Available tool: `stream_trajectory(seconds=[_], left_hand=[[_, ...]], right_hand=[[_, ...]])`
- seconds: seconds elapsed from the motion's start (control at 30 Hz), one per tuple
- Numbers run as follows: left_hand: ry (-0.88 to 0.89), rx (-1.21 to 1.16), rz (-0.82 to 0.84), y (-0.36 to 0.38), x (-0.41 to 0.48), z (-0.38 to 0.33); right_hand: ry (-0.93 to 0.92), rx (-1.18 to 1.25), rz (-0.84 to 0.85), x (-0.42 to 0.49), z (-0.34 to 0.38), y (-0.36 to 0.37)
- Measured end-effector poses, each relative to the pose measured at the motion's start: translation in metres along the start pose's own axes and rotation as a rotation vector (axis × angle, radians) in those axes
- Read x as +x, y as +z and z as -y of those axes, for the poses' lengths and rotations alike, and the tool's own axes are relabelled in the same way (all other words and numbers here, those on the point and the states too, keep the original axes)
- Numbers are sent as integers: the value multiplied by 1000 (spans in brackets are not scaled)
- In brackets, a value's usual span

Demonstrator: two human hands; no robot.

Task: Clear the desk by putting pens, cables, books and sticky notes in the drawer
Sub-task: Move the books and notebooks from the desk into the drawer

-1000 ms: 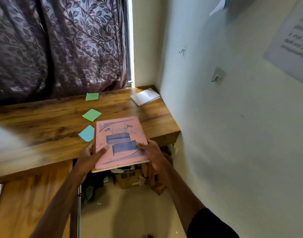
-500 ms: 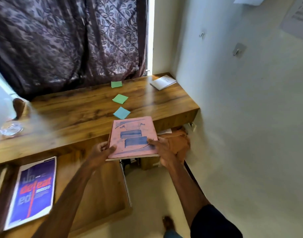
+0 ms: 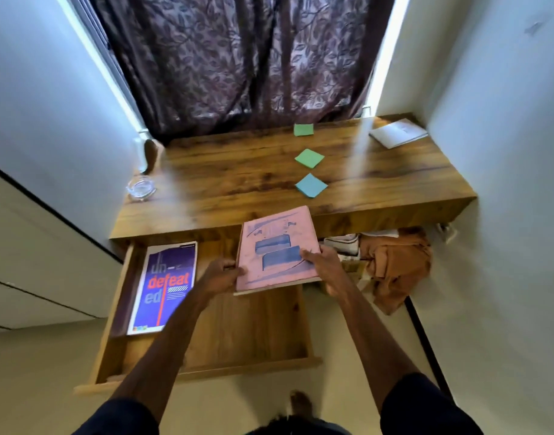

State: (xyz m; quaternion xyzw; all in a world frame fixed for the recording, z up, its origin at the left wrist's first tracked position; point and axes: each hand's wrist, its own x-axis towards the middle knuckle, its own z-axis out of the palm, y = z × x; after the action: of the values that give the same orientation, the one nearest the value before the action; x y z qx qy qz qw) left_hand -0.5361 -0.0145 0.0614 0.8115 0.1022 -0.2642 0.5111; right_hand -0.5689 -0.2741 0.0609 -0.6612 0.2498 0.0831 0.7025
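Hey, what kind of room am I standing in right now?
Most likely a small bedroom or study corner at home. A wall-to-wall wooden desk sits below a curtained window, its drawer open with a purple book inside, and clothes piled underneath.

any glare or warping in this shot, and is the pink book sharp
Head view: bright window light streaks down both sides of the curtain and glares across the desk; wide-angle lens bends the walls; the pink book is slightly soft, its print unreadable.
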Motion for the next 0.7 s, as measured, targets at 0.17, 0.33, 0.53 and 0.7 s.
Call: stream_trajectory(seconds=[0.17,0.33,0.53,0.7], left_hand=[[-121,-25,-32,-42,20,38],[-156,10,31,-73,52,59],[-237,121,157,-116,100,92],[-278,189,184,-149,134,126]], right_hand=[[23,-69,104,19,-13,58],[75,-154,98,41,-16,98],[142,-253,58,64,-28,149],[239,-317,44,81,-64,186]])
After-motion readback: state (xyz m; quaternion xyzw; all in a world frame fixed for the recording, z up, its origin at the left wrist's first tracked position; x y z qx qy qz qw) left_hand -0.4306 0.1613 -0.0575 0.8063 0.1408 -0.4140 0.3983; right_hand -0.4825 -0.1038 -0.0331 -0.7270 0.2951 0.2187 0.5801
